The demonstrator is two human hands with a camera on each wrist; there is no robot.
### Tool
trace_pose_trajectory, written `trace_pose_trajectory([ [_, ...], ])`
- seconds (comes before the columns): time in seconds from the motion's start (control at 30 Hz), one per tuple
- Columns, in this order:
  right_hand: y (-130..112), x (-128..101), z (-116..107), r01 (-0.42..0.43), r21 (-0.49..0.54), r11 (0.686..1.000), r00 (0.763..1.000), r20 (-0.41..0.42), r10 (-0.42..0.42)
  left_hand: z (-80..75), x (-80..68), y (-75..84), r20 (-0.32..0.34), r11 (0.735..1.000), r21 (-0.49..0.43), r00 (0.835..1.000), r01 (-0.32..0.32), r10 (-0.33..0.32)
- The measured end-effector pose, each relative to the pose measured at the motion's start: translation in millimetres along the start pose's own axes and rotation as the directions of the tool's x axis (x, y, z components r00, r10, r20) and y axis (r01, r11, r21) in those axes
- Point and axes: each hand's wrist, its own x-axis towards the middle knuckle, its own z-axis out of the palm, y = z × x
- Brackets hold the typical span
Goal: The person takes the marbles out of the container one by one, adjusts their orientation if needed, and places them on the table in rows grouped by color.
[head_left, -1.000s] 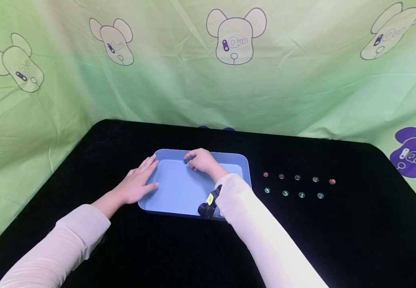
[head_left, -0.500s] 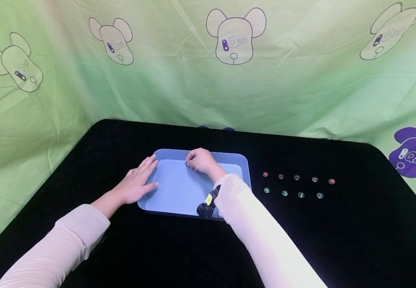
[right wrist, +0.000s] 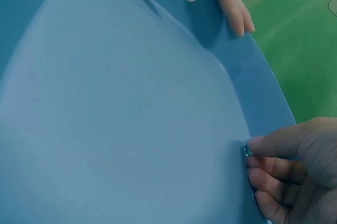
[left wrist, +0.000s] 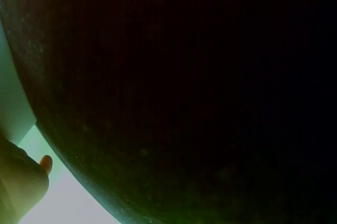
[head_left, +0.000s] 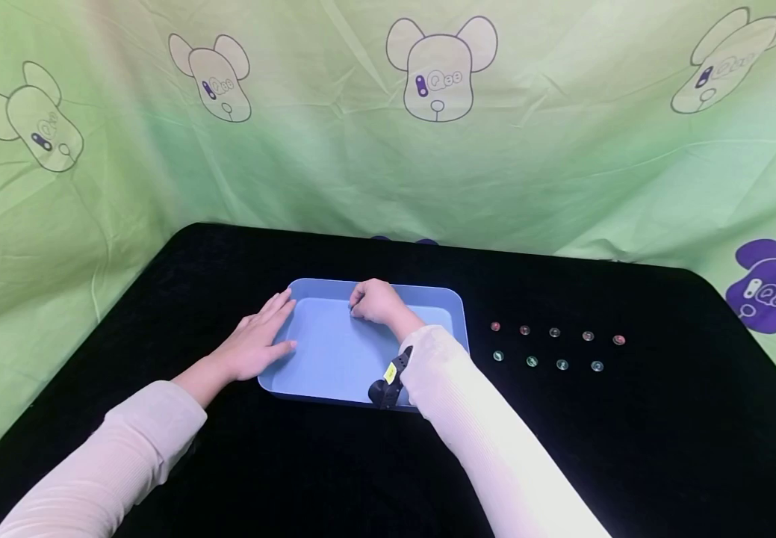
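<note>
My right hand (head_left: 376, 301) is inside the blue tray (head_left: 334, 351), near its far wall. In the right wrist view its thumb and curled fingers pinch a small shiny teal glass piece (right wrist: 246, 150), low over the tray floor. The fingers hide most of the piece. My left hand (head_left: 256, 346) lies over the tray's left edge with straight fingers and the thumb spread. Its fingertips also show over the tray wall at the top of the right wrist view. Darkness fills most of the left wrist view, with part of a hand (left wrist: 23, 182) at the lower left.
Right of the tray, several small round glass pieces lie in two rows on the black cloth (head_left: 663, 433); the back row includes a red one (head_left: 619, 340), the front row a green one (head_left: 532, 362). A green printed curtain (head_left: 334, 164) surrounds the table.
My right hand has turned its fingertips down toward the tray floor, lowering the glass piece, which showed more clearly a second ago. The left hand stays at the tray's edge.
</note>
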Motion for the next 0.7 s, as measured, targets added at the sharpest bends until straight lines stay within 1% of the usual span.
trace_pose_trajectory([
  [0.17, 1, -2, -2, 0.015, -0.017, 1.000, 1.000, 0.001, -0.014, 0.7, 1.1, -0.3, -0.002, 1.000, 0.005, 1.000, -0.001, 0.001],
  [0.37, 5, -3, -5, 0.029, 0.062, 0.998, 1.000, -0.003, -0.029, 0.0, 0.4, 0.7, 0.006, 1.000, 0.001, 1.000, 0.007, -0.007],
  [0.63, 8, -7, -13, 0.021, 0.135, 0.991, 1.000, -0.011, -0.020, 0.4, 0.1, 0.0, 0.008, 1.000, 0.006, 1.000, 0.007, -0.007],
  [0.7, 9, -9, -16, 0.025, 0.167, 0.986, 1.000, -0.011, -0.023, 0.8, 0.3, -0.5, 0.007, 1.000, 0.009, 1.000, 0.007, -0.007],
])
